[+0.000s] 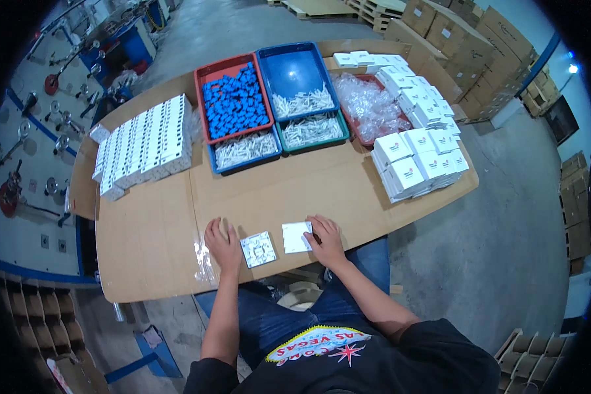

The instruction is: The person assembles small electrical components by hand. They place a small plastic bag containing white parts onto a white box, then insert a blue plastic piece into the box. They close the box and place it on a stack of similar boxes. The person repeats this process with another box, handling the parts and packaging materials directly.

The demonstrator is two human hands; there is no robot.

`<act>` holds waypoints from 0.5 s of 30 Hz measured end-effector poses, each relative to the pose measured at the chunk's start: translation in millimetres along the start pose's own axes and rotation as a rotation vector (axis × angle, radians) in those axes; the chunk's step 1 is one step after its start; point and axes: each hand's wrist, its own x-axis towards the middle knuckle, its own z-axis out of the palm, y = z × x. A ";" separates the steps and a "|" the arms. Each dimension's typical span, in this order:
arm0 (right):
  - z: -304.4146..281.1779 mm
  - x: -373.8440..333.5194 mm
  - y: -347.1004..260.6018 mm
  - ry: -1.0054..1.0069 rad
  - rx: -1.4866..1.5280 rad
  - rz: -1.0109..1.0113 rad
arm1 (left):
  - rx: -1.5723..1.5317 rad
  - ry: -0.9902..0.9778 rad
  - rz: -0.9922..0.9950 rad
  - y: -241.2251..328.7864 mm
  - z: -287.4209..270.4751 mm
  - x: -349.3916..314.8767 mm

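Note:
On the cardboard tabletop in front of me lies a square white piece with dark line markings (258,249). Just left of it rests my left hand (223,247), its thumb and fingers apart and nothing in them. To the right is a plain white square plate (295,238) with small dark spots near its corners. My right hand (327,241) has hold of this plate by its right edge, the thumb over the top face. The fingertips' undersides are hidden. A narrow gap separates the two squares.
Beyond my hands stand a red tray of blue parts (199,85), blue (289,62) and green (340,136) trays with white pieces, and plastic bags (371,105). Stacked white boxes flank them at left (144,144) and right (414,164). Clear tape (203,259) crosses the cardboard.

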 end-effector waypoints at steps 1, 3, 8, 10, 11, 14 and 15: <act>0.0 -2.1 8.0 -0.010 0.045 0.030 | 0.026 -0.004 0.005 2.5 3.1 -1.6; -8.5 1.5 9.7 -0.057 0.137 0.090 | 0.066 -0.003 0.010 2.0 5.8 -2.7; -69.8 59.3 7.6 -0.368 0.281 0.256 | 0.022 0.010 -0.029 1.2 7.4 0.1; -93.7 97.9 25.1 -0.386 0.320 0.233 | 0.008 0.007 -0.043 5.2 8.0 3.4; -110.0 125.1 25.3 -0.377 0.236 0.181 | 0.010 0.004 -0.057 5.4 6.1 2.6; -157.8 212.8 34.1 -0.304 -0.037 0.065 | 0.098 -0.004 -0.062 7.1 5.2 5.1; -166.7 247.0 45.7 -0.269 -0.107 0.061 | 0.128 -0.013 -0.058 8.6 2.1 6.3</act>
